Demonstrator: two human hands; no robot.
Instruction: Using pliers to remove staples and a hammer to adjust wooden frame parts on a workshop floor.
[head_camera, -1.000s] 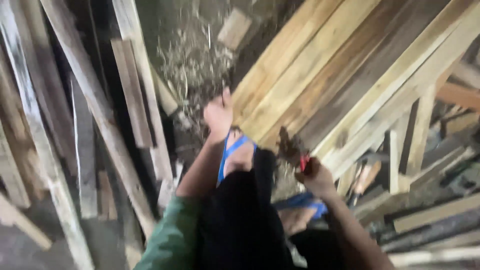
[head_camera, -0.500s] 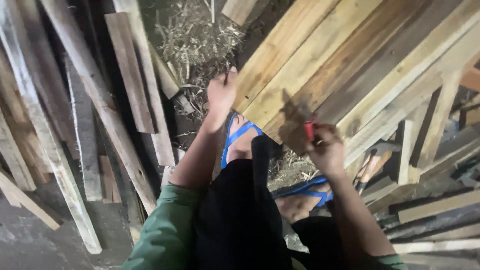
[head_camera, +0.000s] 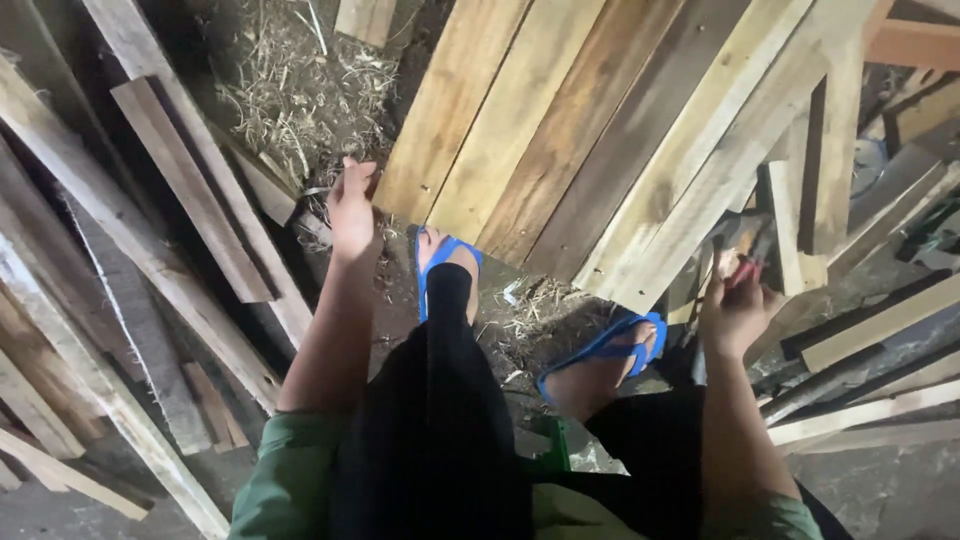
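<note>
The person sits low among stacked timber, both feet in blue sandals (head_camera: 447, 262) on the littered floor. The left hand (head_camera: 352, 208) reaches forward, its fingers half curled and grasping nothing I can make out, just beside the near end of a pale plank (head_camera: 470, 110) in the leaning stack. The right hand (head_camera: 738, 302) is clenched around a small red-handled tool (head_camera: 748, 268), held up near the stack's right edge. Loose slats (head_camera: 180, 190) lie to the left.
</note>
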